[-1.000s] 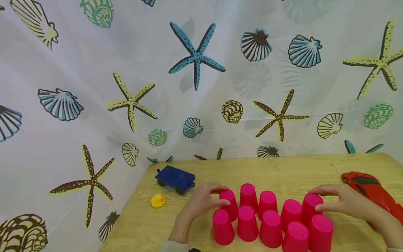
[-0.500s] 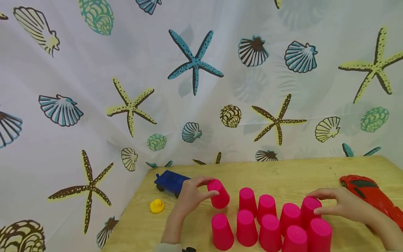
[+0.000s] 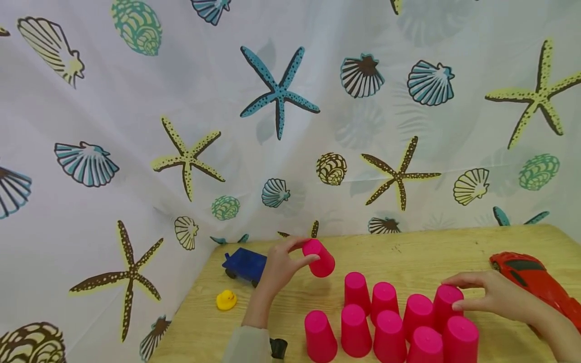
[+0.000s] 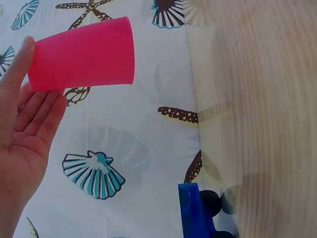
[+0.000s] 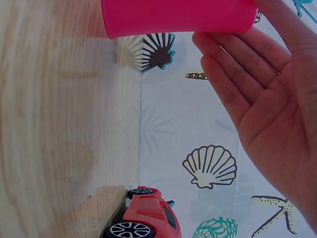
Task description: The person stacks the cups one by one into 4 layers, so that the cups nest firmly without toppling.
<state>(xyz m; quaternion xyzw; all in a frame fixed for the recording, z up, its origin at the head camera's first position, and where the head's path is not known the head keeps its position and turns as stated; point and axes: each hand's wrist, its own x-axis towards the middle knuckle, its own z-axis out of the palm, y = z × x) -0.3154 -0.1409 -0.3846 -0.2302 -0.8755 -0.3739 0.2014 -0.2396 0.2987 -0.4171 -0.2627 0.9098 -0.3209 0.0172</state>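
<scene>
My left hand (image 3: 279, 264) pinches an upside-down pink plastic cup (image 3: 321, 261) near its base, between thumb and fingers. This cup is raised over the table behind the others, tilted a little. In the left wrist view the same cup (image 4: 84, 54) shows clear of the tabletop. On the other side, my right hand (image 3: 490, 295) grips a second pink cup (image 3: 446, 307) by its top; that one stands upside down on the table. Several more pink cups (image 3: 356, 290) stand upside down in two rows, the front row (image 3: 320, 338) closest to me.
A blue toy wagon (image 3: 245, 264) stands at the back left, partly behind my left hand, with a yellow rubber duck (image 3: 226, 300) before it. A red toy car (image 3: 535, 280) sits on the right. Behind the wooden table (image 3: 408, 252) hangs a shell-printed curtain (image 3: 218, 75).
My left hand has lifted the cup from the left end of the back row, moving it up and farther back. My right hand has stayed on its cup.
</scene>
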